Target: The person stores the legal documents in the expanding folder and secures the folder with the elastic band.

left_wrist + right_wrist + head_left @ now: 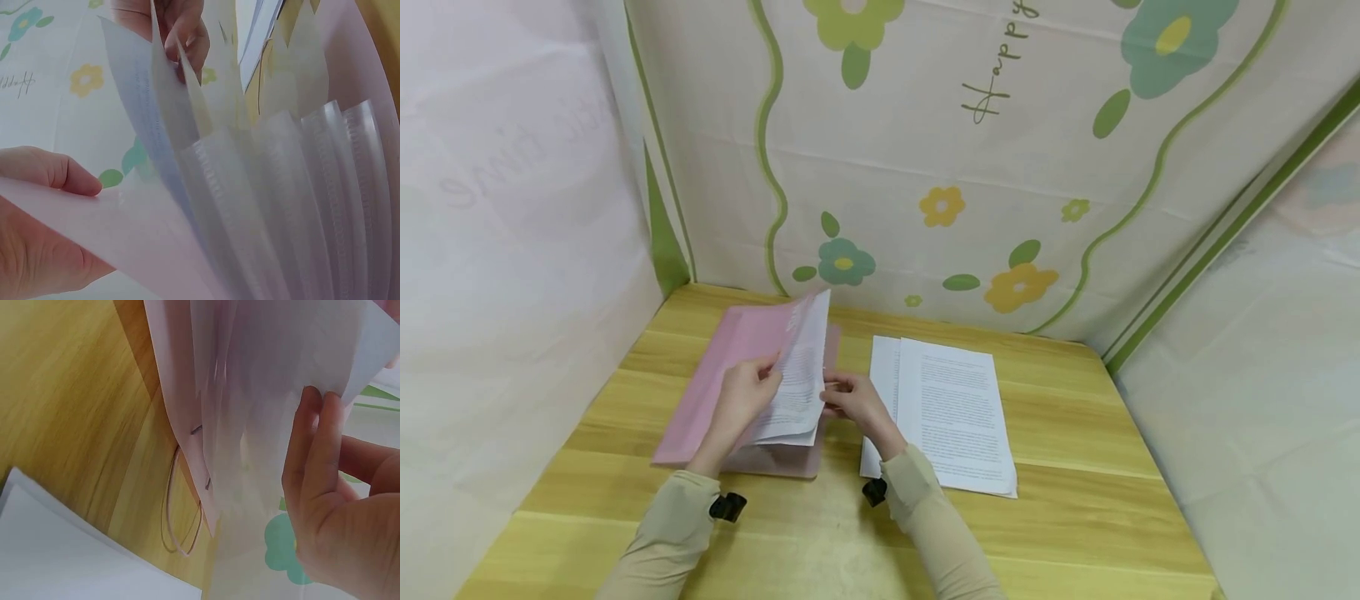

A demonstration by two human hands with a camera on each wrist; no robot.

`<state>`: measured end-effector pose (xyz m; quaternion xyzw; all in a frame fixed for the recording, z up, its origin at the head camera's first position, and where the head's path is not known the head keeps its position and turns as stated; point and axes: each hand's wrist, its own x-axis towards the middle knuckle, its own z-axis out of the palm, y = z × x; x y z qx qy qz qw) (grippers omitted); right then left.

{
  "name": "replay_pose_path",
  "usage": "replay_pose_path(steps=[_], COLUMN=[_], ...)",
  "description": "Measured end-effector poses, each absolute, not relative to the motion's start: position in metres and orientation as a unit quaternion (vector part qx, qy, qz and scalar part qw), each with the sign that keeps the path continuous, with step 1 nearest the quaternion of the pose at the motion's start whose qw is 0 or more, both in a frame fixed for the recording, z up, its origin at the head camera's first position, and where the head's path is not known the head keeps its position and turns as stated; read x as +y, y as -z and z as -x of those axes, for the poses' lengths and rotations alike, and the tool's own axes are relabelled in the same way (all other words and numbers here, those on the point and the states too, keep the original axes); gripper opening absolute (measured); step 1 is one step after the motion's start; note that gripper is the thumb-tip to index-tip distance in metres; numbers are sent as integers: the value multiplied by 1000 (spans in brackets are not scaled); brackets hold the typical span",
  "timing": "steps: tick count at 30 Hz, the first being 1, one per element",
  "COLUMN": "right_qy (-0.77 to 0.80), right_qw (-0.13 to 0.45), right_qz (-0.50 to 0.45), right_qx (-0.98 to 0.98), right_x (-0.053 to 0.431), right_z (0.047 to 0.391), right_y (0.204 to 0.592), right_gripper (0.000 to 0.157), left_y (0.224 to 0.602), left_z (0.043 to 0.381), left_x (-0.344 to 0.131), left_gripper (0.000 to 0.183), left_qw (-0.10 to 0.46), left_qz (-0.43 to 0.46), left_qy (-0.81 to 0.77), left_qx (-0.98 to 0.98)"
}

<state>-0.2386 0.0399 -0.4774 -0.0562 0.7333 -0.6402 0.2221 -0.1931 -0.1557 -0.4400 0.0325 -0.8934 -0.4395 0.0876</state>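
Note:
A pink display-book folder (748,333) lies opened partway on the table, its front cover lifted. My left hand (747,393) pinches that cover, with the thumb (81,180) on one face and the fingers behind. Clear plastic sleeves (219,194) fan out inside the folder, and printed sheets (797,392) show among the front ones. At their free edge, my right hand (859,402) holds the front sleeves, fingertips (331,403) right at the margin. A thin elastic loop (168,506) hangs from the folder's back cover.
Right of the folder, a stack of printed paper (958,408) lies on the wooden table (1075,517). Flowered white fabric (880,150) encloses the table at the back and both sides. Each wrist carries a small black device, such as the left one (727,507).

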Motion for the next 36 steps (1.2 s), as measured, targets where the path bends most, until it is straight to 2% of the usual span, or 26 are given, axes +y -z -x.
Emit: replay_pose_path(steps=[29,36], right_qy=[649,628], right_qw=[207,196], right_qz=[63,47], right_qx=[729,752], right_x=[50,48], right_z=[231,232], right_y=[477,474], right_gripper=[38,38], left_y=[438,439], left_z=[192,189], left_x=[-150,-144], left_gripper=[38,42], left_qw=[119,106], left_qz=[-18,-9], left_qy=[443,434], left_qx=[-888,-895])
